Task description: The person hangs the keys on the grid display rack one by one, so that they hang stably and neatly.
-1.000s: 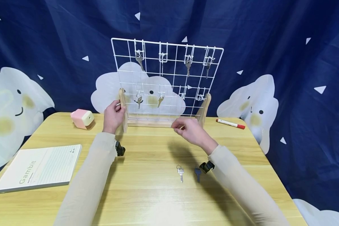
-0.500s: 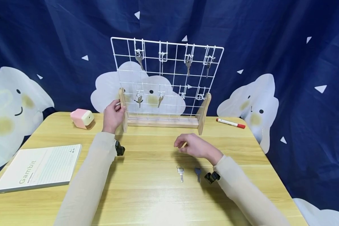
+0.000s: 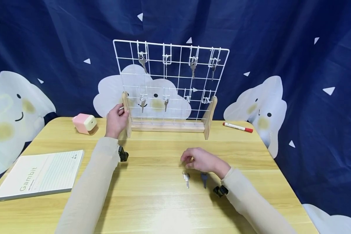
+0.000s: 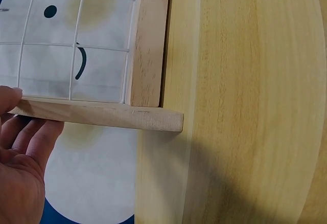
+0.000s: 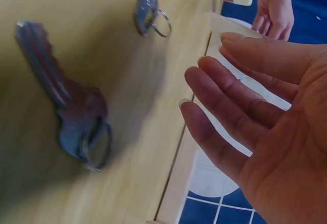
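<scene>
A white wire grid rack (image 3: 175,45) stands on a wooden base (image 3: 167,128), with several keys on its hooks. Two lower keys (image 3: 143,106) hang on the left, while the two lower right hooks (image 3: 206,100) show no key. My left hand (image 3: 116,122) grips the left wooden post (image 4: 102,114), thumb on one side and fingers on the other. Loosely bent, my right hand (image 3: 203,160) hovers just beyond two loose keys on the table, a silver key (image 3: 187,178) and a darker key (image 3: 204,179). Both have rings in the right wrist view; nothing is between that hand's fingers (image 5: 219,127).
A pink and cream pencil sharpener (image 3: 84,123) sits left of the rack. The notebook (image 3: 41,174) lies at the table's left side. A red-capped marker (image 3: 238,127) lies right of the rack. Behind the table hangs a dark blue cloud-patterned curtain (image 3: 76,35).
My right hand has drawn back from the rack's base toward the loose keys. My left hand keeps its grip on the post.
</scene>
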`<state>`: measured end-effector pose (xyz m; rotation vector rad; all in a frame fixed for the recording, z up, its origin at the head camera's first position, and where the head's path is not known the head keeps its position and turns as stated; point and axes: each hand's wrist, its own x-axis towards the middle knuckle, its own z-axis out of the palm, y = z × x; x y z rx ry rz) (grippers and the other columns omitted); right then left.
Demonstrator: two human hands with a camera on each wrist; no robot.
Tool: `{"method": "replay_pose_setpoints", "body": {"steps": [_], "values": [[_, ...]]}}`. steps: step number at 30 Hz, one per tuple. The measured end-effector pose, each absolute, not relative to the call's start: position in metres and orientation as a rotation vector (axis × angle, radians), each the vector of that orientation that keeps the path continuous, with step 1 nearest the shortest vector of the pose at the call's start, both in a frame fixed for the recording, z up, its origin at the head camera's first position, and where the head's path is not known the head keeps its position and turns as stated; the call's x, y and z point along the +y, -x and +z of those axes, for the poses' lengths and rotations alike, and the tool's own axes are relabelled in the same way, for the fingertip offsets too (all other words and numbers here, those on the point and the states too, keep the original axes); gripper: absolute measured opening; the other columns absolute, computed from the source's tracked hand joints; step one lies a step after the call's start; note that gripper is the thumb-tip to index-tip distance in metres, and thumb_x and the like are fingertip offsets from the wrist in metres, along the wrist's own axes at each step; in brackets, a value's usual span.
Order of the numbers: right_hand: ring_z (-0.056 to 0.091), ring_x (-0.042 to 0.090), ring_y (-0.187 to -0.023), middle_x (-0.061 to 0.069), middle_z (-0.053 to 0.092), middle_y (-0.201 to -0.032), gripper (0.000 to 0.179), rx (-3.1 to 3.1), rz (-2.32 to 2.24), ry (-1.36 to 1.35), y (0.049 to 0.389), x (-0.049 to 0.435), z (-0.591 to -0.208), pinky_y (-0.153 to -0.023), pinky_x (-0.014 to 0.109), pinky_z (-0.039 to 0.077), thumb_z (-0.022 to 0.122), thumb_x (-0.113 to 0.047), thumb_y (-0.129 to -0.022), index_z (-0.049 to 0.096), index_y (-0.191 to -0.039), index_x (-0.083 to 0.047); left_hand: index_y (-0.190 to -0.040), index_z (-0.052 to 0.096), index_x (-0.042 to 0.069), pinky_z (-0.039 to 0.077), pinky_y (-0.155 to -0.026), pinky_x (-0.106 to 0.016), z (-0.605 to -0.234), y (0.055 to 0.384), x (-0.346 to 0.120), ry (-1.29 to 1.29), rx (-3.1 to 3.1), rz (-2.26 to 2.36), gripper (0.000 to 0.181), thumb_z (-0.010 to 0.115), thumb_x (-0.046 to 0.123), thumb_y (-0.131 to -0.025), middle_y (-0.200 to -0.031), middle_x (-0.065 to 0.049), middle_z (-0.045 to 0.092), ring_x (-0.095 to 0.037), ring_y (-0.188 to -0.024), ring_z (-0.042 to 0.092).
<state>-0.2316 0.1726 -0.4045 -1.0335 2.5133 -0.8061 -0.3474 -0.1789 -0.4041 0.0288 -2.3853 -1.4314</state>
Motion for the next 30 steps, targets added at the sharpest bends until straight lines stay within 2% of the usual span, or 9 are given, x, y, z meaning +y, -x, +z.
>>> {"method": "replay_pose_setpoints", "body": {"steps": [17,30], "values": [[0.057,0.009,-0.078,0.001,0.062,-0.090,0.016,2.507,-0.739,1.002,0.225,0.165,-0.422,-0.070,0.023,0.053,0.071,0.003,-0.086,0.070,-0.100,-0.004,-0.137,0.055,0.003,0.049,-0.098,-0.037,-0.405,0.348,-0.182,-0.034,-2.375,-1.418,0.040,0.059,0.011,-0.098,-0.125,-0.021,0.062,-0.030,-0.115,0.060],[0.057,0.009,-0.078,-0.003,0.063,-0.087,0.017,2.515,-0.710,0.997,0.223,0.165,-0.428,-0.071,0.022,0.053,0.068,0.008,-0.086,0.068,-0.089,-0.008,-0.138,0.054,0.002,0.049,-0.099,-0.037,-0.405,0.348,-0.179,-0.018,-2.381,-1.434,0.041,0.059,0.010,-0.098,-0.126,-0.022,0.061,-0.030,-0.116,0.059]]}}
